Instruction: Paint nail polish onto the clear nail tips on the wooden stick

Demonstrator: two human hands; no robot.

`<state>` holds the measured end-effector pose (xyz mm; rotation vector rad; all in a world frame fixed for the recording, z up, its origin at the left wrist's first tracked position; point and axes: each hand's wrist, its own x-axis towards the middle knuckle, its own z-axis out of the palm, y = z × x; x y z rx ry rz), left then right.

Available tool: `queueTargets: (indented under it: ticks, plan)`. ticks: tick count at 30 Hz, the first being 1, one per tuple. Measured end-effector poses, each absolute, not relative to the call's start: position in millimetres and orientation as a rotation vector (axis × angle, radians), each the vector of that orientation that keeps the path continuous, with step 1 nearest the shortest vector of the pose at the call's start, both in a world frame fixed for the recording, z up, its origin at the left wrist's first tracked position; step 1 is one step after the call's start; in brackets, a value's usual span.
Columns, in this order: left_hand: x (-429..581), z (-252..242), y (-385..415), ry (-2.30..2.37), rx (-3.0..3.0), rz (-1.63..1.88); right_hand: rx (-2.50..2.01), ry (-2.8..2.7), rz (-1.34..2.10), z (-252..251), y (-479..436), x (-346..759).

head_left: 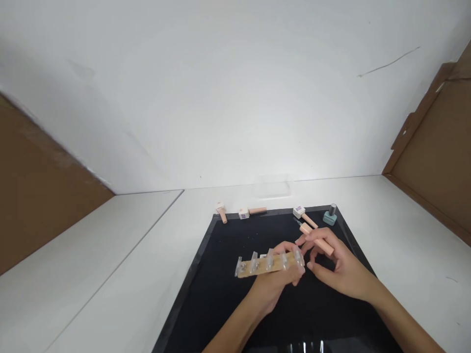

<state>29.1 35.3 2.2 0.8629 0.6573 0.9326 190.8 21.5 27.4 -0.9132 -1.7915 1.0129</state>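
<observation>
My left hand (274,284) is closed around a wooden strip (261,265) that carries several clear nail tips (270,260), standing up in a row. The strip is held roughly level above a black mat. My right hand (340,267) grips a nail polish brush (318,239) by its long peach cap, between the fingers. Its dark bristle end points up and to the left, away from the strip. The right thumb and fingertips are curled close to the strip's right end; whether they touch the last nail tip I cannot tell.
Along the far edge of the black mat (217,274) lie white bottles with peach caps: one at left (221,211), one in the middle (245,213), one at right (300,212). A teal bottle (330,217) stands far right. Behind is a clear plastic tray (272,190). Cardboard walls flank both sides.
</observation>
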Motion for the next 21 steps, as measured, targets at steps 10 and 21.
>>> queueTargets:
  ticks: [10,21]
  plan:
    - [28,5,33,0.716,0.582,0.985,-0.899,-1.451,1.155,11,31,176]
    - [24,13,30,0.790,0.638,1.012,-0.807,-1.327,1.258,8,35,173]
